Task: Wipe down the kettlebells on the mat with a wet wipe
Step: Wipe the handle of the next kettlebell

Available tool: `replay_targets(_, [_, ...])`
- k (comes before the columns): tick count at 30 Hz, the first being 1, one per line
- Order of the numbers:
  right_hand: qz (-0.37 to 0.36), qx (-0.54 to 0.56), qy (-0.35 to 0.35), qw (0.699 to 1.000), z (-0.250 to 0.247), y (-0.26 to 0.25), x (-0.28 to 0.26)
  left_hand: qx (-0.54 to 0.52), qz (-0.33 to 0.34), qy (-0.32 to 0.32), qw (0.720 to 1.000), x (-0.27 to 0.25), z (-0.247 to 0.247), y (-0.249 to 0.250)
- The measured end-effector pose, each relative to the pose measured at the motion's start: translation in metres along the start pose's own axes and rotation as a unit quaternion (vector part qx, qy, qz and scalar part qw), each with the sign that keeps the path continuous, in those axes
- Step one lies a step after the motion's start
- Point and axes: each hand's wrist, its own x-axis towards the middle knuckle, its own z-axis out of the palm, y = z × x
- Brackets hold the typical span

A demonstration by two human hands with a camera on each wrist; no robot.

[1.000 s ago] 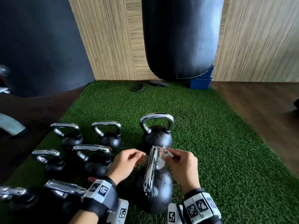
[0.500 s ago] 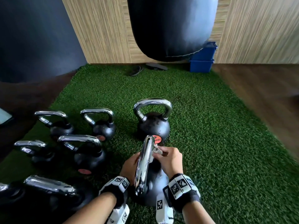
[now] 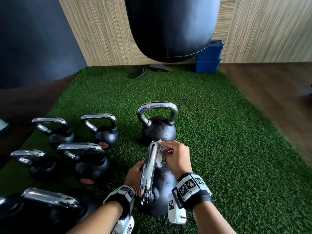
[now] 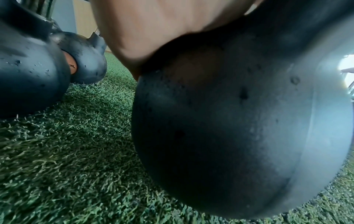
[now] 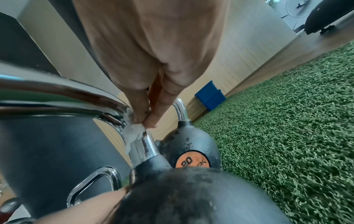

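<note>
left hand [image 3: 135, 174] moved onto kettlebell [image 3: 162, 188] | right wrist: wipe [image 5: 134, 133] pinched (handle)

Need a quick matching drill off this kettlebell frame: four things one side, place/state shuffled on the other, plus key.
1. wet wipe
2. left hand
3. blue boxes
4. punching bag

A. by the wall, at the turf's far edge
B. pinched against the chrome handle
C. hanging above the turf mat
D. resting on the nearest kettlebell's black body

Pairs: 1-B, 2-D, 3-A, 4-C
</note>
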Motion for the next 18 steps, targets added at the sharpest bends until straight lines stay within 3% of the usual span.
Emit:
replay_targets(5, [-0.123, 0.022, 0.014, 0.992, -0.017, -0.013, -0.011, 0.010, 0.025, -0.024, 0.999, -0.013, -0.006, 0.013])
replay_targets(8, [-0.183, 0.019, -0.033, 0.982, -0.028, -0.020, -0.026, 0.028, 0.046, -0.021, 0.998, -0.024, -0.009, 0.021])
replay_targets(13, [-0.185, 0.007, -0.063, 0.981, -0.038, -0.032, -0.025, 0.009, 0.112, -0.030, 0.993, -0.040, -0.011, 0.031])
replay_targets(18, [-0.204, 0.001, -0.113, 0.972, -0.047, -0.043, -0.049, -0.062, 0.080, -0.044, 0.994, -0.042, -0.014, 0.032])
